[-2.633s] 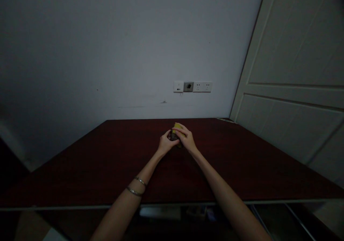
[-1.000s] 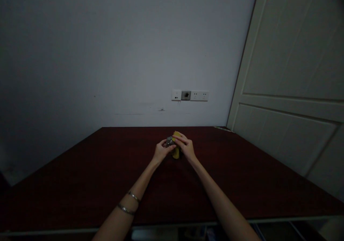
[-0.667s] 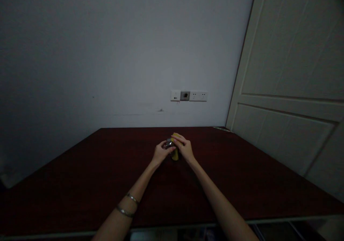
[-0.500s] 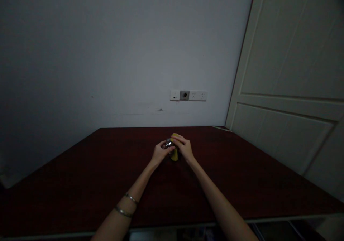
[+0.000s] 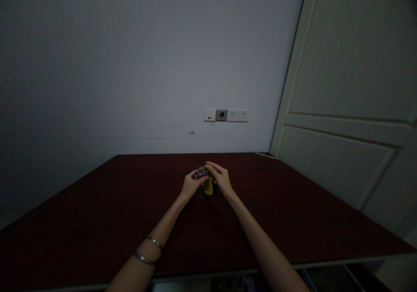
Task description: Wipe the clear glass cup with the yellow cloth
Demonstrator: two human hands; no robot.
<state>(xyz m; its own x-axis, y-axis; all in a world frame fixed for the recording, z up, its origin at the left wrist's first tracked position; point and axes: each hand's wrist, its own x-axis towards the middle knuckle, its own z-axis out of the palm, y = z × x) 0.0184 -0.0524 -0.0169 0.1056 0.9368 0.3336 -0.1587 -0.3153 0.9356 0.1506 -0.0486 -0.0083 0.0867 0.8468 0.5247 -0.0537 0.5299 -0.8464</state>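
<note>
- A clear object (image 5: pixel 202 172) is held by the left hand (image 5: pixel 190 185).
- A yellow item (image 5: pixel 209 189) is gripped by the right hand (image 5: pixel 223 179).
- Sockets (image 5: pixel 237 116) are mounted above the bench (image 5: pixel 130 196).

The clear object (image 5: pixel 203 172) looks glossy, the yellow piece (image 5: pixel 209 189) matt, the bracelets (image 5: pixel 144 259) shiny metal.

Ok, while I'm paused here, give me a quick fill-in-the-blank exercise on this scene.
1. The left hand holds a shiny item, and the right hand holds a second item, coloured ____.
2. The bracelets on the left forearm number ____.
3. The door stands to the ____ of the wall sockets.

Missing words: yellow; two; right.
</note>
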